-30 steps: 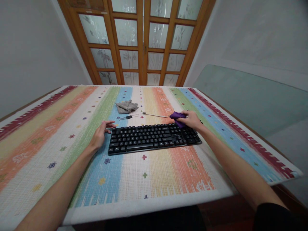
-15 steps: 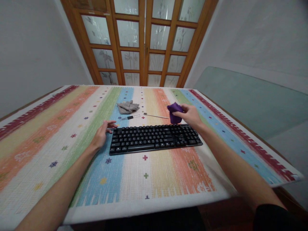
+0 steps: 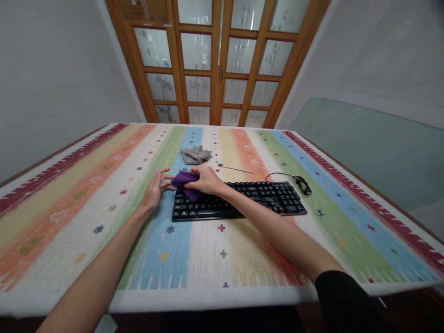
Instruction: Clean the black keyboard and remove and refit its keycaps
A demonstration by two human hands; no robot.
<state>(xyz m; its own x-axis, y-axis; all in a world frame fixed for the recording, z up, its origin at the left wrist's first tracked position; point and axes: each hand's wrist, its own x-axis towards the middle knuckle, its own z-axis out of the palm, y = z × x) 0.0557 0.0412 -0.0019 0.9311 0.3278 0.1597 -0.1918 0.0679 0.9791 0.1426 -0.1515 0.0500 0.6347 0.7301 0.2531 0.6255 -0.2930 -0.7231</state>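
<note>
A black keyboard (image 3: 215, 213) lies flat on the table, its long side facing me. My right hand (image 3: 207, 180) is closed on a purple cloth (image 3: 185, 179), which hangs over the keys at the keyboard's upper left part. Just left of that end is my left hand (image 3: 159, 187), with fingers stretched out towards the cloth. Whether those fingertips touch the keyboard's edge I cannot tell. The right hand and forearm cover part of the middle keys.
A crumpled grey cloth (image 3: 196, 155) and a thin stick-like brush (image 3: 236, 168) lie behind the keyboard. The keyboard's bundled cable (image 3: 303, 185) rests to the right. A striped tablecloth (image 3: 199, 259) covers the table; beyond stands a wooden door with glass panes (image 3: 215, 69).
My right hand has carried the purple cloth left, from above the keyboard's right part to its left end. The cable now shows. The view has shifted slightly.
</note>
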